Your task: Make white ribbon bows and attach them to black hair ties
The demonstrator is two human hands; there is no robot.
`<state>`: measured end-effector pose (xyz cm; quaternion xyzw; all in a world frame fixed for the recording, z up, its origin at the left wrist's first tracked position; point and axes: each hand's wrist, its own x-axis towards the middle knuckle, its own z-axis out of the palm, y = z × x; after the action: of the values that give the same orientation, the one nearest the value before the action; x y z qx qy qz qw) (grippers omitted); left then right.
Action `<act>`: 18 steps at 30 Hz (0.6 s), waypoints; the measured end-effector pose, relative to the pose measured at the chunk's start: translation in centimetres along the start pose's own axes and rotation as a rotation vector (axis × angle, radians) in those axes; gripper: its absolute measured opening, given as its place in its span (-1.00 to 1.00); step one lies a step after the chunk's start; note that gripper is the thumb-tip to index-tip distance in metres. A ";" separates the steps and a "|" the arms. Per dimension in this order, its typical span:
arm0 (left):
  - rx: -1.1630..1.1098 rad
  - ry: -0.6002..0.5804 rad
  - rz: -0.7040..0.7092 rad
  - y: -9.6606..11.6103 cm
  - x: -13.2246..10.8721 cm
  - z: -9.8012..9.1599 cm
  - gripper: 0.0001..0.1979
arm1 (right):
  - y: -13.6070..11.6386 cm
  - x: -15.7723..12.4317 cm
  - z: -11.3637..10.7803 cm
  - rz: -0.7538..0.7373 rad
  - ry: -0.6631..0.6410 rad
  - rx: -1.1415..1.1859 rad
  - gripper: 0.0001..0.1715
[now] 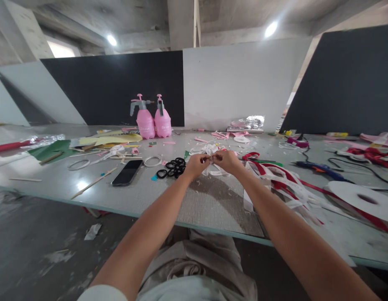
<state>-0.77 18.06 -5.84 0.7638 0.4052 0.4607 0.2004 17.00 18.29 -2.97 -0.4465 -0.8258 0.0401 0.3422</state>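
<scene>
My left hand (pixel 197 165) and my right hand (pixel 225 161) meet over the table, their fingertips pinched close together. Whatever lies between them is too small and blurred to name. Right behind and below the fingers is a tangled heap of white ribbon (pixel 209 149). Beside my left hand lie several black hair ties (pixel 175 167), some partly covered by the hand. Red and white ribbons (pixel 280 177) spread over the table to the right of my right hand, partly behind the forearm.
A phone (pixel 127 172) and a thin wooden stick (pixel 93 183) lie to the left. Two pink spray bottles (pixel 154 123) stand at the back. On the right are a blue glue gun (pixel 319 169), black cords and a large white ribbon roll (pixel 363 198). The table's front edge (pixel 118 209) is close to me.
</scene>
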 end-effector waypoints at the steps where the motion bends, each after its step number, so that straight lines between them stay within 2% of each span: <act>1: -0.025 0.017 -0.005 0.0 0.1 0.0 -0.72 | -0.1 0.0 0.1 0.005 0.030 0.015 -0.75; 5: -0.153 0.099 -0.013 0.0 0.4 0.0 -0.74 | -0.1 -0.1 0.6 0.009 0.082 0.151 -0.66; 8: -0.267 0.106 -0.036 0.3 0.5 0.0 -0.76 | 0.2 0.1 0.9 0.019 0.097 0.310 -0.60; 12: -0.368 0.036 -0.130 0.7 0.4 0.0 -0.71 | 0.5 0.4 0.8 0.062 0.133 0.392 -0.62; 16: -0.335 -0.090 -0.139 0.9 0.3 -0.1 -0.74 | 0.0 0.3 -0.1 0.084 0.142 0.325 -0.67; 18: -0.322 -0.114 -0.134 0.8 0.3 0.0 -0.74 | -0.1 0.2 -0.3 0.090 0.129 0.301 -0.70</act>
<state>-0.37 17.81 -5.10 0.7179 0.3644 0.4612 0.3730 17.02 18.27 -2.57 -0.4284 -0.7659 0.1499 0.4554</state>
